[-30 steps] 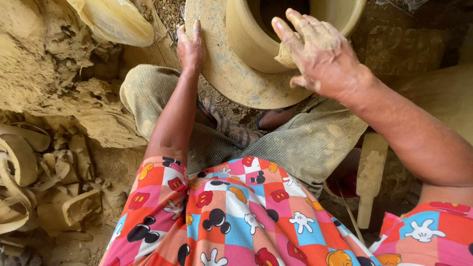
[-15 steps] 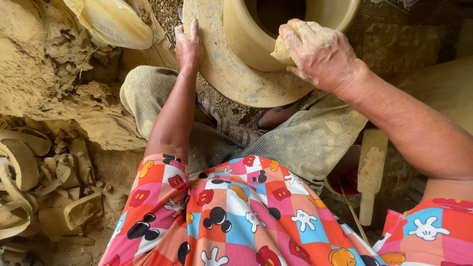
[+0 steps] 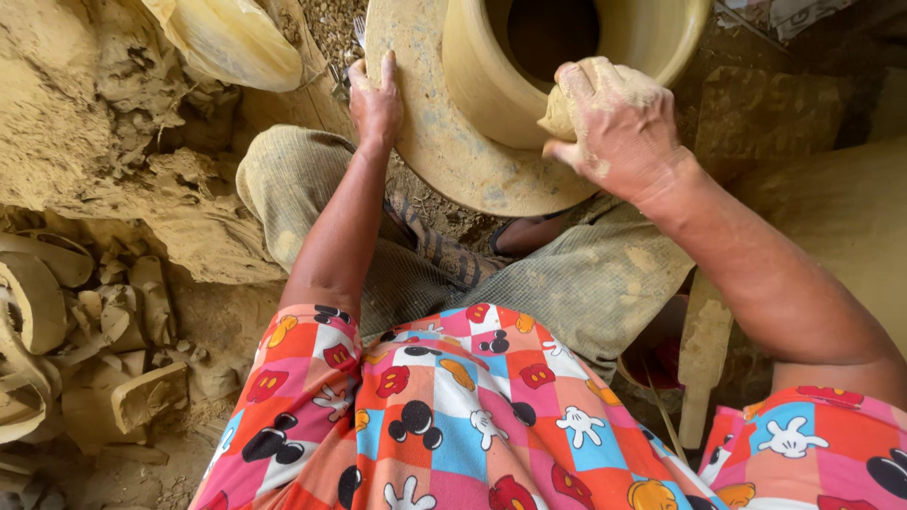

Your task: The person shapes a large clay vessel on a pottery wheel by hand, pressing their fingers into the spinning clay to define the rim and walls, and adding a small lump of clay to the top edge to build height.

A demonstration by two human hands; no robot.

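Observation:
A wet tan clay pot (image 3: 491,85) stands on a round clay-smeared wheel disc (image 3: 425,142) in front of my knees. My left hand (image 3: 375,99) lies flat on the disc's left rim, fingers together. My right hand (image 3: 614,127), coated in clay, grips a lump of clay (image 3: 557,118) and presses it against the pot's near outer wall. The pot's mouth is dark and open at the top.
A heap of raw clay (image 3: 85,123) rises on the left, with broken dry clay pieces (image 3: 104,349) below it. A plastic-wrapped clay lump (image 3: 236,38) lies at the top left. A wooden paddle (image 3: 704,359) leans by my right thigh.
My right hand has come down from the pot's rim to its near wall, closing on the clay lump. My left hand has stayed on the disc's rim.

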